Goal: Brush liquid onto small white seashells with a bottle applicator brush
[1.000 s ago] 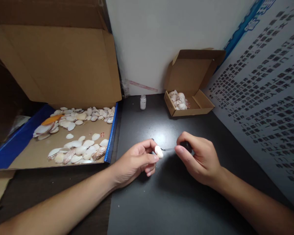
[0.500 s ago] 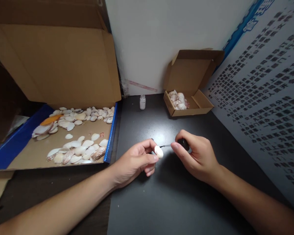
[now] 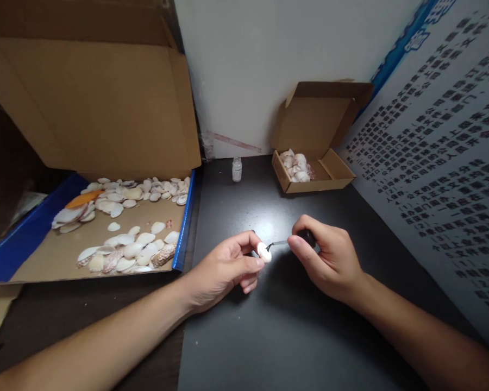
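A small white seashell (image 3: 264,252) is pinched between the thumb and fingers of my left hand (image 3: 237,260), low over the dark table mat. My right hand (image 3: 328,251) grips the black cap of a thin-stemmed applicator brush (image 3: 280,243), which points left. Its dark tip meets the upper face of the shell. Most of the cap is hidden within my right fingers. Behind the hands, a small glass bottle (image 3: 237,170) with a white label stands upright, its neck uncapped.
At left lies an open cardboard box (image 3: 185,228) with blue sides, holding many loose shells and an orange piece. A smaller open carton (image 3: 309,187) with whitish shells stands at the back right. A printed panel (image 3: 440,163) leans along the right side.
The brush tip has moved from just beside the shell's upper edge onto its face. My left hand and the shell stay nearly in place.
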